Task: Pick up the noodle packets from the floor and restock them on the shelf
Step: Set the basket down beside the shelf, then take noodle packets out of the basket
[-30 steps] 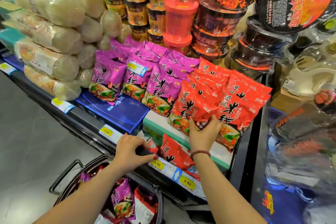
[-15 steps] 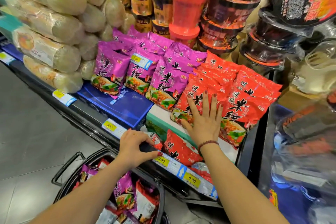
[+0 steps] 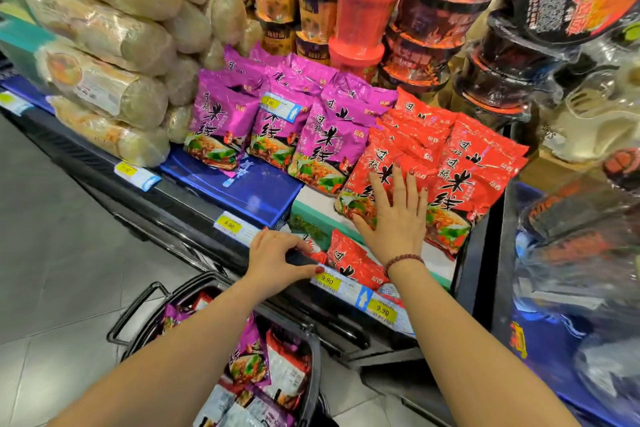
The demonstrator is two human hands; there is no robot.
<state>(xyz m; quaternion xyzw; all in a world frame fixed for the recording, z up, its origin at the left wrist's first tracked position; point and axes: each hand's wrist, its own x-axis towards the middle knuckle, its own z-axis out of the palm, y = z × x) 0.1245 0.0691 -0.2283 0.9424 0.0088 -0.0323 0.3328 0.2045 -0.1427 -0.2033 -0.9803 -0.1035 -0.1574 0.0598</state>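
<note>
Red noodle packets [image 3: 460, 163] lean in rows on the shelf, with purple noodle packets [image 3: 332, 142] to their left. My right hand [image 3: 394, 215] lies flat with fingers spread on the front red packet, holding nothing. My left hand [image 3: 277, 262] grips the shelf's front edge [image 3: 194, 215] near a price tag. One red packet [image 3: 349, 258] lies low at the shelf front between my hands. A black basket [image 3: 313, 374] on the floor below holds more purple and red packets [image 3: 249, 357].
Bagged pale noodle rolls [image 3: 104, 45] pile up on the left of the shelf. Stacked cup and bowl noodles [image 3: 363, 17] stand behind the packets. Yellow 9.90 price tags [image 3: 381, 310] line the rail. Grey floor tiles [image 3: 52, 253] lie to the left; wrapped goods crowd the right.
My right hand let go of the red packet's lower edge and now presses flat on its face. The left hand has stayed on the shelf edge. The view moved closer.
</note>
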